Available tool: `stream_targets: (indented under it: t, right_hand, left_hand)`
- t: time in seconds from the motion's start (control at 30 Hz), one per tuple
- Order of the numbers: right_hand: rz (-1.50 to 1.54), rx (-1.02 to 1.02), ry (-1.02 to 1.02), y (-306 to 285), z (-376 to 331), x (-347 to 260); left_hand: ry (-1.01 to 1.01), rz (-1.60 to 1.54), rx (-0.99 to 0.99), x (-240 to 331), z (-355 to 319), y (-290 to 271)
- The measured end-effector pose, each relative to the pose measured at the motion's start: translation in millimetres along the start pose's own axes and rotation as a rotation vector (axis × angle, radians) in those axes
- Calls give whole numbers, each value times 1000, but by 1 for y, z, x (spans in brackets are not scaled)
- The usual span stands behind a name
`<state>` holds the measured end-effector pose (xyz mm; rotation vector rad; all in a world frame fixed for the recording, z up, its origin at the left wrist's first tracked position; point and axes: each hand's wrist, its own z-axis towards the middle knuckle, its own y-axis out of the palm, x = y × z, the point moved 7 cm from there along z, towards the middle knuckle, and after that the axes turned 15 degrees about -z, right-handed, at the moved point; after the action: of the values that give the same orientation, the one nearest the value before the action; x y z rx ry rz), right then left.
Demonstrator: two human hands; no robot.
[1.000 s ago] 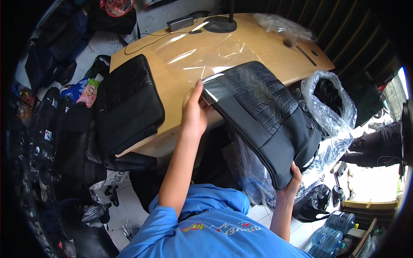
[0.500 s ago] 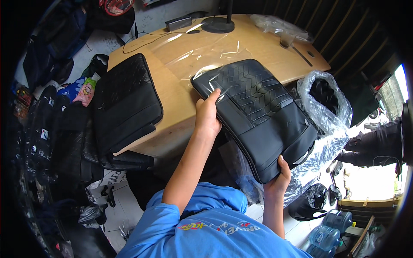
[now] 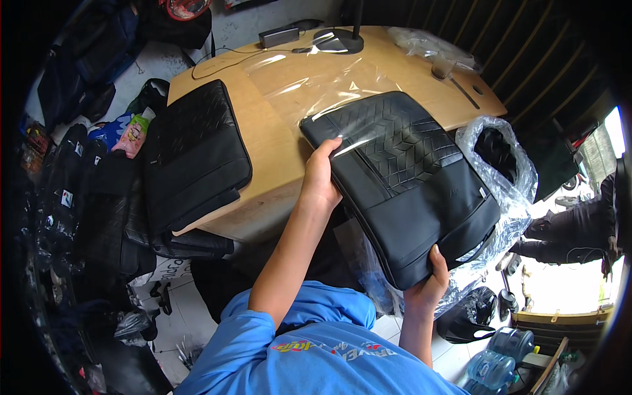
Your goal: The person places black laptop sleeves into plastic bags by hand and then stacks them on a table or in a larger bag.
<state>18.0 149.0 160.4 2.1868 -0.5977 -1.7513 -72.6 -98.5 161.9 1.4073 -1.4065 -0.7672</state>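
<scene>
Between my hands is a black backpack (image 3: pixel 421 191) with a chevron-textured panel, tilted over the front edge of the wooden table. My left hand (image 3: pixel 321 172) grips its left side, thumb on the front face and the other fingers hidden beneath. At the bottom corner, my right hand (image 3: pixel 428 282) holds it with the thumb on top and fingers underneath. A clear plastic sheet (image 3: pixel 329 82) lies on the table behind the backpack and reaches its upper left part. To the left, a second black bag (image 3: pixel 197 155) with a similar texture lies flat on the table.
The wooden table (image 3: pixel 270 141) bears a dark round lamp base (image 3: pixel 339 41), a power adapter (image 3: pixel 279 37) and a plastic cup (image 3: pixel 442 67). Plastic-wrapped goods (image 3: pixel 513 158) stand at the right. Large water bottles (image 3: pixel 492 367) sit on the floor, lower right. Dark bags (image 3: pixel 108 217) crowd the left.
The backpack has shifted slightly right and toward me, its lower end lower in view. Both hands keep their hold on it. The view has also moved a little.
</scene>
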Motion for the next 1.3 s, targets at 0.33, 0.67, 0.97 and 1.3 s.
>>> stream_targets:
  t: [0.33,0.67,0.97,1.3]
  right_hand:
    - [530,-167,235,9,10,-11]
    - [610,-99,295,7,15,-21]
    - [995,-319,366,25,15,-27]
    - [1160,-403,435,28,13,-28]
  left_hand:
    - [304,42,-414,18,-12,31]
    - [1103,771,-412,12,-29,80]
    - [1338,910,-322,19,-30,102]
    - [1154,792,-395,12,-6,88]
